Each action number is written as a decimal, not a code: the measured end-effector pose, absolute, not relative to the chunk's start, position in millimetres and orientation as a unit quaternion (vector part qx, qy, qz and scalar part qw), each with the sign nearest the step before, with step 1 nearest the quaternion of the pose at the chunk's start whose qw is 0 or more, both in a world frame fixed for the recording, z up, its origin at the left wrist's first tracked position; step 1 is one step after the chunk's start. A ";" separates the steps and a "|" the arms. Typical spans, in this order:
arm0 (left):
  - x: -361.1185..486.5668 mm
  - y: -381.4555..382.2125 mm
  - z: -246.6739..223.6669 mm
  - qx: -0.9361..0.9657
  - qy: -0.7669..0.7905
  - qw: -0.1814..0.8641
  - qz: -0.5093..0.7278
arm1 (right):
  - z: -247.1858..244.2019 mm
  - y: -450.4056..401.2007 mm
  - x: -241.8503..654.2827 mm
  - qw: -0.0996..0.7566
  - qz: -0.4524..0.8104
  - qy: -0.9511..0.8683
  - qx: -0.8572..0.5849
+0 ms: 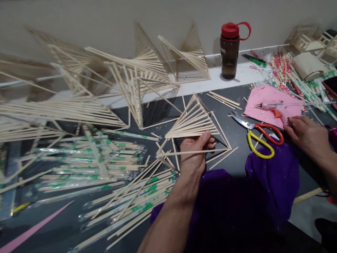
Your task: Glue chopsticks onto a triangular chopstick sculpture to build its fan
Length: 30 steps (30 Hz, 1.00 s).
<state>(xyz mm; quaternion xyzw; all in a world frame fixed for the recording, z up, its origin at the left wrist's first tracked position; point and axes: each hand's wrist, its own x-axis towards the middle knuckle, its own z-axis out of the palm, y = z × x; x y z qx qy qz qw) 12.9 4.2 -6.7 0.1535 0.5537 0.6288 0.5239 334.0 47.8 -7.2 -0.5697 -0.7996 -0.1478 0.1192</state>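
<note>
My left hand (196,151) is closed around the lower edge of a stick frame (195,121), a fan of thin wooden sticks in a triangular shape, with the thumb on top. On the right, my right hand (306,133) is at the handle end of a pink glue gun (275,107), its fingers bent; what they grip is too small to make out. The glue gun lies on a pink sheet (256,98). Scissors (254,126) with one red and one yellow handle lie open between my hands, partly over purple cloth (279,175).
Larger stick structures (142,73) stand along the wall at the left and centre. Wrapped chopsticks (92,160) cover the table's left side. A brown bottle (229,52) with a red lid stands at the back. More wrapped sticks (297,79) lie at the back right.
</note>
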 end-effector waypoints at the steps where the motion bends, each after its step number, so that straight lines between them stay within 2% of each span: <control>1: 13.0 4.2 -6.5 0.155 0.556 0.523 0.628 | 0.5 43.2 328.3 0.112 -0.169 -0.804 -0.558; 4: 13.3 4.3 -6.0 0.161 0.561 0.520 0.624 | 27.1 29.5 305.1 0.168 -0.148 -0.839 -0.496; 7: 13.6 4.6 -5.9 0.163 0.561 0.516 0.626 | 46.2 25.1 273.8 0.218 0.006 -0.871 -0.441; 10: 13.8 4.5 -6.2 0.160 0.566 0.517 0.622 | 48.1 36.1 236.7 0.197 0.151 -0.885 -0.393; 14: 13.7 4.5 -7.0 0.159 0.558 0.521 0.626 | 33.4 62.2 189.1 0.156 0.252 -0.869 -0.396; 18: 13.3 5.3 -6.9 0.159 0.555 0.523 0.627 | 17.6 72.4 162.3 0.151 0.368 -0.830 -0.391; 23: 13.3 6.0 -7.0 0.144 0.558 0.527 0.625 | 5.6 63.5 158.0 0.190 0.436 -0.787 -0.393; 30: 14.0 5.4 -7.9 0.143 0.574 0.513 0.622 | -1.4 62.7 156.5 0.217 0.422 -0.794 -0.380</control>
